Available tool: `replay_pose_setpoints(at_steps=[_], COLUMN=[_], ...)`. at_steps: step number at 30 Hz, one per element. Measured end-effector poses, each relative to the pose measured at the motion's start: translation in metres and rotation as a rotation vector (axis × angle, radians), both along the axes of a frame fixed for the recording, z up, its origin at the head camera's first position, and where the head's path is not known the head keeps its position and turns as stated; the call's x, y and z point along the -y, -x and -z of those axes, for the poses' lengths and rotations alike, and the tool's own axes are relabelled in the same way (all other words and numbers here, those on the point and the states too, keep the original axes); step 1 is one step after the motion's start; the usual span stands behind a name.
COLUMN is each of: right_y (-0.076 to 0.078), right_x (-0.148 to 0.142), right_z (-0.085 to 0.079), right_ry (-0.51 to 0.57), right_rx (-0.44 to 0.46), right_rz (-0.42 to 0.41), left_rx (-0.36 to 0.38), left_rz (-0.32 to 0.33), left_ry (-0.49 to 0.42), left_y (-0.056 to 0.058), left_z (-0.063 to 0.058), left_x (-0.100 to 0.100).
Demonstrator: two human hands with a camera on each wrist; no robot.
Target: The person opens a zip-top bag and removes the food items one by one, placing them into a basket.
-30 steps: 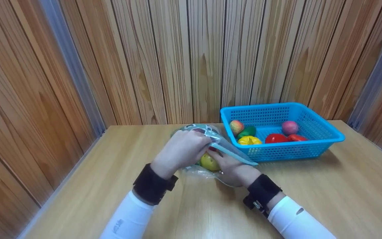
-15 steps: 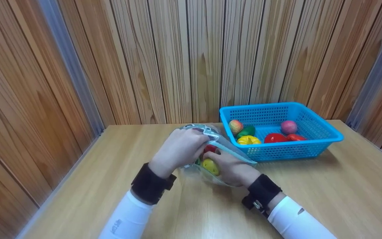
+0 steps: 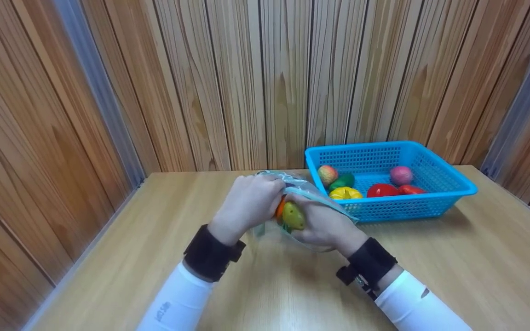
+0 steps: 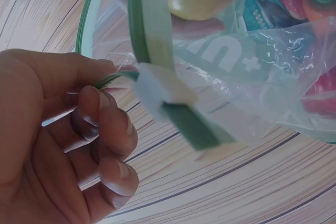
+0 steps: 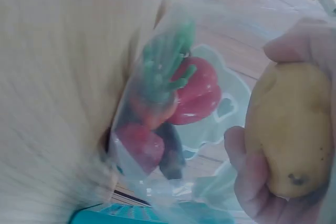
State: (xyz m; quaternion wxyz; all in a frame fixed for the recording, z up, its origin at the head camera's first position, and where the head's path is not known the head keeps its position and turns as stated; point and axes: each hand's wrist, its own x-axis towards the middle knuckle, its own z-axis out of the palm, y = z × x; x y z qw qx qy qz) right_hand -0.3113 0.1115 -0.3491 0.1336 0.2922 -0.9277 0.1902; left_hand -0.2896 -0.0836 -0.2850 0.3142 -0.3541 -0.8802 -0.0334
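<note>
My left hand [image 3: 251, 202] pinches the green zip edge of a clear plastic zip bag [image 4: 220, 98] between thumb and index finger. A white slider [image 4: 163, 90] sits on the zip strip just beyond the fingertips. My right hand [image 3: 325, 225] is inside the bag's mouth, its fingers curled round a yellow potato [image 5: 291, 129]. Through the plastic, the right wrist view shows a red pepper [image 5: 197, 93], a carrot with a green top [image 5: 157, 106], another red piece [image 5: 139, 148] and a dark, eggplant-like piece [image 5: 172, 153].
A blue basket [image 3: 398, 212] stands at the back right, right beside the bag. It holds a peach-like fruit [image 3: 327, 175], a green piece [image 3: 342, 182], a yellow pumpkin-like piece [image 3: 346, 193], a pink ball-shaped fruit [image 3: 401, 175] and red pieces [image 3: 382, 190]. Wood-panelled walls [image 3: 283, 82] enclose the table.
My right hand has moved up and slightly left with the potato, which has turned more upright. An orange piece now shows beside it. My left hand keeps its hold on the bag edge.
</note>
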Motion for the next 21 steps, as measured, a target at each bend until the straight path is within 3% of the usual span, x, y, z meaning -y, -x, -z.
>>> replay_pose_setpoints(at_steps=[6, 14, 17, 21], right_y=[-0.008, -0.022, -0.025, -0.022], right_x=[0.001, 0.000, -0.003, -0.013], right_z=[-0.009, -0.029, -0.037, -0.044], right_ry=[-0.003, 0.016, 0.109, 0.317], right_rx=[0.019, -0.160, -0.204, -0.286], right_rz=[-0.007, -0.148, -0.245, -0.359], left_rx=[-0.004, -0.015, -0.018, -0.001], left_rz=[0.000, -0.127, -0.154, -0.146], left_ry=[-0.009, -0.019, -0.014, -0.018], left_y=[0.001, 0.009, 0.011, 0.011], left_z=[0.001, 0.003, 0.003, 0.003], left_x=[0.002, 0.004, 0.005, 0.006])
